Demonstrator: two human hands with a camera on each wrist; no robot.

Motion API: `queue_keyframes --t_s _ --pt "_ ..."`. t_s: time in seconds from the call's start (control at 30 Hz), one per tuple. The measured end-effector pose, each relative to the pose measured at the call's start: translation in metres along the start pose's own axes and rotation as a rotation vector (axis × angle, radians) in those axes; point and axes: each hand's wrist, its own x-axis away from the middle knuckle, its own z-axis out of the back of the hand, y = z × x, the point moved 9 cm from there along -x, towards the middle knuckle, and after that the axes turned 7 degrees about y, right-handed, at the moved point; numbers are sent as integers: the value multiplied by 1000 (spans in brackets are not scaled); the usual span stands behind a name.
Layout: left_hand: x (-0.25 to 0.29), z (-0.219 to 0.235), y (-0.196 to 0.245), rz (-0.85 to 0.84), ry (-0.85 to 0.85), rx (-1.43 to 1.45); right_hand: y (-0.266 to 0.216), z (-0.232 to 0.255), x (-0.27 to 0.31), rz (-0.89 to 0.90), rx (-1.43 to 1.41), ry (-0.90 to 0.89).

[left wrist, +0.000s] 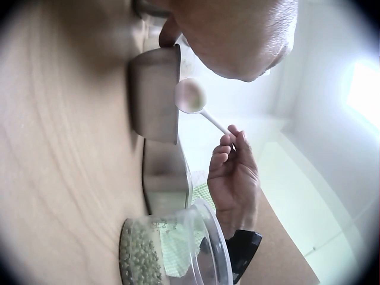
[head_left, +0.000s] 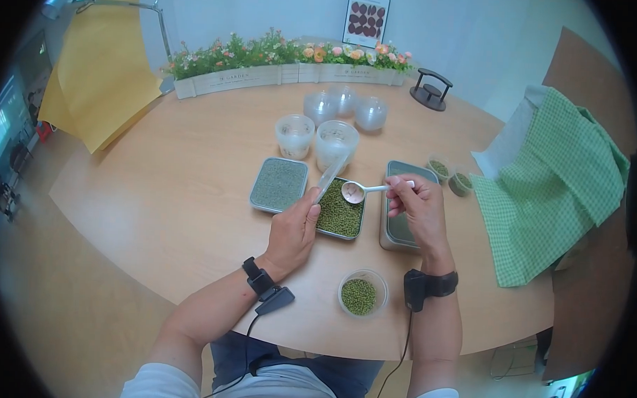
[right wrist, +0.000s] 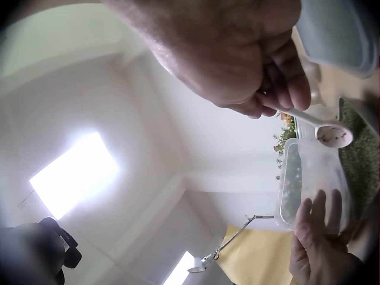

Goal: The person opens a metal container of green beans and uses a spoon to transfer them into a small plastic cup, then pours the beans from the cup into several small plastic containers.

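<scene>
My left hand [head_left: 293, 233] holds a translucent rectangular lid [head_left: 330, 178] on edge, at the left side of a metal tin of green mung beans [head_left: 340, 219]. In my right hand [head_left: 420, 209] the handle of a white spoon [head_left: 354, 192] is pinched, its bowl over the beans. A few dark specks show in the spoon's bowl in the right wrist view. Nearer my body stands a clear plastic cup [head_left: 359, 294] partly filled with mung beans. A lidded metal tin [head_left: 402, 226] stands beneath and beside my right hand.
Left of the beans sits another covered tin [head_left: 279, 185]. Behind are two clear tubs [head_left: 294, 135] and stacked clear cups [head_left: 370, 114]. Two small cups of beans [head_left: 461, 181] stand beside a green checked cloth [head_left: 550, 186]. Flower boxes [head_left: 238, 77] line the table's back edge.
</scene>
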Motion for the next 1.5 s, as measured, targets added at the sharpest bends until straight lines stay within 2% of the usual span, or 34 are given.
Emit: queue_keyframes --t_s 0.17,0.23,0.33,0.53,0.87,1.03,1.23,1.33,1.4,1.43,1.5 --pt "0 0 0 -1 -3 6 6 -1 0 42 132 22" --pt "0 0 0 -29 12 8 17 -10 1 -59 114 -72" --pt "0 0 2 -92 49 0 28 -15 4 -163 48 -110" --pt "0 -1 -1 -79 40 5 54 0 -3 -341 -84 -23" --pt "0 0 0 -100 41 -1 63 20 -11 -401 -274 -6" --pt "-1 0 0 -111 53 8 67 27 -14 -448 -473 -9" --pt "-1 -1 -1 -88 30 -1 58 32 -15 -459 -596 -28" --pt "-2 -1 -2 -106 41 -6 57 38 -17 -464 -588 -45" --pt "-1 3 5 -226 119 -16 57 41 -20 -490 -607 -46" --pt "3 2 5 -203 92 -11 59 42 -18 -499 -622 -59" --pt "-2 0 2 -46 8 -10 59 47 -16 -499 -588 -66"
